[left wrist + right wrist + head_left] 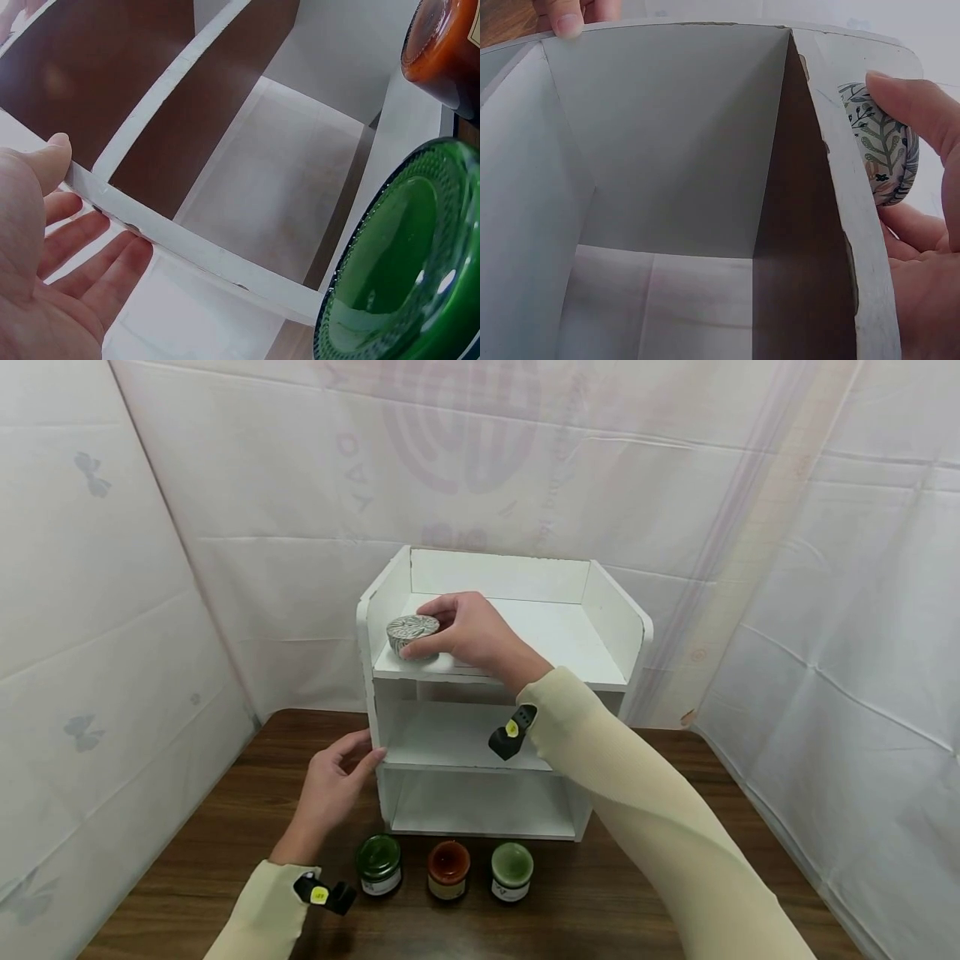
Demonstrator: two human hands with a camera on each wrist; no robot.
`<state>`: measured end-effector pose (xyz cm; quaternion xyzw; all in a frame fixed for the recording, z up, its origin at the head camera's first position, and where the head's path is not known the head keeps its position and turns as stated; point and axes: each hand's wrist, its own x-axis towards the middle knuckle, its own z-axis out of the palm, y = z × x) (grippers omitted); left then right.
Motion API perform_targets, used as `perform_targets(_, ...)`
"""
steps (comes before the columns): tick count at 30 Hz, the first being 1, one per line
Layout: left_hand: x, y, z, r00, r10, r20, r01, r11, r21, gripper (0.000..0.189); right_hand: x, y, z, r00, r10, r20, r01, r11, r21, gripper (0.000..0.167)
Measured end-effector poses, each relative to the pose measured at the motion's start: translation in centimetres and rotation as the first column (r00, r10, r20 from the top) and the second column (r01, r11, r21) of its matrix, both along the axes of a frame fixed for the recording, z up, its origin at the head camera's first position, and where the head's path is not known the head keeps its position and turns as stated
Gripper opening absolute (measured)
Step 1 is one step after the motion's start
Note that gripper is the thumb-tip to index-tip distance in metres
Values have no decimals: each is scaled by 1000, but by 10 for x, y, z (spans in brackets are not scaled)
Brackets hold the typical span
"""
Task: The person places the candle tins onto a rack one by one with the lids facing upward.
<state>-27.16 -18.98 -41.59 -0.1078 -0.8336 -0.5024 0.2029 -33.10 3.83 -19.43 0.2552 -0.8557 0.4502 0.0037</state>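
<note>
My right hand (477,631) holds a round tin (412,628) with a leafy pattern between thumb and fingers. The tin is at the left end of the top board of a white shelf unit (555,631). In the right wrist view the patterned side of the tin (885,150) shows beyond the board's front edge, thumb across its top. Lower down, my left hand (330,785) grips the unit's left side panel. In the left wrist view, the thumb (51,161) lies on the panel's front edge and the fingers reach along its outer face.
In front of the unit, a dark green glass jar (378,862), an amber jar (448,870) and a light green jar (512,871) stand in a row on the brown wooden table (600,902). White sheeting (300,610) hangs behind and on both sides.
</note>
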Motion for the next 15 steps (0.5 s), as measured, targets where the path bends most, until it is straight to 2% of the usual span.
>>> perform_targets(15,1,1,1,1000,0,2,0,1000,-1,40,0,0,1,1000,-6,-26,7,999,44,66)
